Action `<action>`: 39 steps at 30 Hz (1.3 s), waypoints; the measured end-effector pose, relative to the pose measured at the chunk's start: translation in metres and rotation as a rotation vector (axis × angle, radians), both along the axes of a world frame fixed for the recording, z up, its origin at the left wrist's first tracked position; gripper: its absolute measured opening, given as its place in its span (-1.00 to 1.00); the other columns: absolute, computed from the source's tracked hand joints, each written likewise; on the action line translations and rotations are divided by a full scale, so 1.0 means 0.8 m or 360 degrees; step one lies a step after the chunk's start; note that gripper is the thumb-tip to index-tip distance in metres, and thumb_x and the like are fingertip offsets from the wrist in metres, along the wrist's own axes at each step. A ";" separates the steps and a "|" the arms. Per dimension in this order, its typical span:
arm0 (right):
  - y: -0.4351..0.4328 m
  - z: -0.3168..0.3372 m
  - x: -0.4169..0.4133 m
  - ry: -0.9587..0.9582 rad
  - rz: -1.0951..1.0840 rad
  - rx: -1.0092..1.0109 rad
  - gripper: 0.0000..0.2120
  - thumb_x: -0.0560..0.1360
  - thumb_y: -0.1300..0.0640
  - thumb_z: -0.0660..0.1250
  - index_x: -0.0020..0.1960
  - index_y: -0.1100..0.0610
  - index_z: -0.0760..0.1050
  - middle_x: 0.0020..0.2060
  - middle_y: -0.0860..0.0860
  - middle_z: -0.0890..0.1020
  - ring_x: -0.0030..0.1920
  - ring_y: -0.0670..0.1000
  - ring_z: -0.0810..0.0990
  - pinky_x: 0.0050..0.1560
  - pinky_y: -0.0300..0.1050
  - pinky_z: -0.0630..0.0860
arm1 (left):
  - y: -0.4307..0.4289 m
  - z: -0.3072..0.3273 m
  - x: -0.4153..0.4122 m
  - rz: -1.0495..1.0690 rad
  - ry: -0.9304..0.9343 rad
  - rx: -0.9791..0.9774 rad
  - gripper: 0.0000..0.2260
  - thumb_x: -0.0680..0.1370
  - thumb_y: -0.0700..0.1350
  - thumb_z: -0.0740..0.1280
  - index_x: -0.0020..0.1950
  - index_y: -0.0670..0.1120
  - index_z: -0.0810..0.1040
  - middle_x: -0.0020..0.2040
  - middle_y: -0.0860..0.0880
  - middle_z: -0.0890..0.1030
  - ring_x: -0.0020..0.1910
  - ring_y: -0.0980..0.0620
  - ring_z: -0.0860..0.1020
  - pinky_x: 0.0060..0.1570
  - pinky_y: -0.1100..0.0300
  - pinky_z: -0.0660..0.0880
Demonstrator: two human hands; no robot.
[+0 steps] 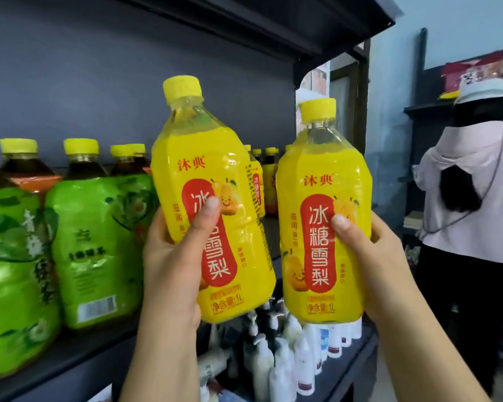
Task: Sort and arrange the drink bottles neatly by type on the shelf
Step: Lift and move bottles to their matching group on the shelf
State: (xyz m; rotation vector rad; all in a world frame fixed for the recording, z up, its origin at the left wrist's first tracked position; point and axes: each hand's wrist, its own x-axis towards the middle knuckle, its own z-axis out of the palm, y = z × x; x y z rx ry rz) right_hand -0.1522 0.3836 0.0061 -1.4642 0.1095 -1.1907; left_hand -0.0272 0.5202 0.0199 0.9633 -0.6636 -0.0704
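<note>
1. While both are held up in front of the shelf (79,352), L yellow btl (215,169) leans its cap leftward and R yellow btl (323,169) is near upright; they're apart, not touching.
2. The left hand (172,256) grips L yellow btl round its lower half, thumb on the red label.
3. The right hand (372,256) grips R yellow btl likewise, thumb on the label.
4. Green-label btls (99,242) stand on the shelf at left, w/ dark-drink btls (24,165) behind.
5. White pump btls (276,358) sit on the lower level; another person (471,198) is at far right.
</note>
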 end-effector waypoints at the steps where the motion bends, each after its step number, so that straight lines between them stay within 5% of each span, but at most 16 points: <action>1: -0.014 -0.002 0.003 0.0004 0.0007 0.0005 -0.68 0.20 0.00 0.42 -0.05 -0.03 0.54 -0.27 -0.09 0.71 -0.30 -0.05 0.69 -0.41 -0.27 0.54 | -0.014 0.000 0.002 0.0000 -0.0006 0.0018 -0.56 0.08 0.16 0.37 -0.07 0.13 0.53 -0.28 0.21 0.67 -0.31 0.23 0.64 -0.47 0.34 0.50; 8: -0.122 -0.015 0.052 -0.0086 0.0182 0.0171 -0.64 0.26 -0.03 0.37 0.04 0.03 0.53 -0.19 -0.04 0.71 -0.20 -0.02 0.69 -0.29 -0.16 0.59 | -0.099 -0.018 0.009 0.0092 -0.0072 -0.0041 -0.69 0.19 0.06 0.42 -0.11 0.10 0.51 -0.31 0.20 0.67 -0.29 0.23 0.64 -0.42 0.35 0.51; 13: -0.210 -0.004 0.095 -0.0126 0.0374 0.0193 -0.67 0.26 -0.02 0.41 0.00 0.03 0.54 -0.18 -0.03 0.70 -0.17 -0.02 0.69 -0.24 -0.14 0.59 | -0.174 -0.017 0.016 0.0259 -0.0102 -0.0138 -0.60 0.19 -0.01 0.55 -0.03 0.02 0.55 -0.21 0.09 0.69 -0.21 0.13 0.66 -0.30 0.26 0.55; 17: -0.280 0.006 0.127 -0.0039 0.0497 0.0129 -0.38 0.09 -0.19 0.44 0.11 -0.01 0.51 -0.07 -0.04 0.68 -0.11 -0.02 0.68 -0.20 -0.11 0.60 | -0.232 -0.013 0.021 0.0527 -0.0059 -0.0129 -0.52 0.14 0.08 0.52 0.02 0.04 0.55 -0.17 0.08 0.70 -0.18 0.10 0.66 -0.29 0.26 0.55; 20: -0.322 0.006 0.154 0.0064 0.0537 0.0149 -0.20 0.02 -0.27 0.50 0.22 -0.11 0.40 0.18 -0.02 0.56 0.07 0.05 0.61 0.03 0.07 0.58 | -0.261 -0.018 0.025 0.0775 0.0001 -0.0028 -0.44 0.07 0.16 0.45 0.04 0.10 0.52 -0.15 0.13 0.69 -0.17 0.11 0.66 -0.29 0.24 0.56; 27: -0.355 -0.003 0.195 0.0177 0.0774 0.0258 -0.42 0.12 -0.19 0.50 0.05 -0.25 0.30 0.23 0.02 0.46 0.10 0.06 0.56 0.03 0.03 0.55 | -0.282 -0.028 0.032 0.1095 -0.0074 0.0257 -0.25 0.07 0.24 0.43 0.23 0.06 0.48 -0.05 0.08 0.67 -0.11 0.09 0.65 -0.30 0.25 0.55; 30: -0.362 -0.002 0.215 0.0255 0.0818 0.0097 -0.33 0.26 -0.17 0.37 0.32 -0.17 0.23 0.20 -0.11 0.37 0.07 -0.06 0.50 -0.05 -0.16 0.50 | -0.293 -0.028 0.045 0.1221 -0.0026 0.0324 -0.19 0.05 0.30 0.41 0.27 0.12 0.38 0.10 0.07 0.60 0.03 0.01 0.61 -0.09 0.06 0.58; 32: -0.361 -0.005 0.224 0.0361 0.0743 -0.0035 -0.15 0.23 -0.32 0.34 0.44 -0.14 0.14 0.28 -0.12 0.34 0.22 -0.02 0.42 0.11 -0.07 0.47 | -0.298 -0.029 0.053 0.1296 0.0021 0.0348 -0.17 0.03 0.34 0.40 0.25 0.19 0.24 0.17 0.05 0.51 0.11 -0.04 0.55 0.06 -0.06 0.52; 36: -0.367 -0.006 0.236 0.0519 0.0636 -0.0182 0.03 0.06 -0.48 0.22 0.46 -0.14 0.12 0.45 -0.01 0.23 0.43 0.06 0.23 0.38 0.13 0.27 | -0.312 -0.033 0.071 0.1344 0.0056 0.0423 -0.28 0.19 0.31 0.43 0.15 0.09 0.14 -0.04 0.15 0.44 -0.02 0.07 0.51 -0.08 0.13 0.48; 39: -0.370 -0.002 0.240 0.0534 0.0718 -0.0164 -0.07 0.20 -0.38 0.20 0.48 -0.06 0.08 0.43 0.01 0.28 0.39 0.06 0.30 0.34 0.07 0.32 | -0.328 -0.031 0.074 0.1522 -0.0066 0.0647 -0.24 0.15 0.29 0.24 0.26 -0.02 0.20 0.09 0.05 0.42 0.09 0.05 0.44 -0.09 0.23 0.40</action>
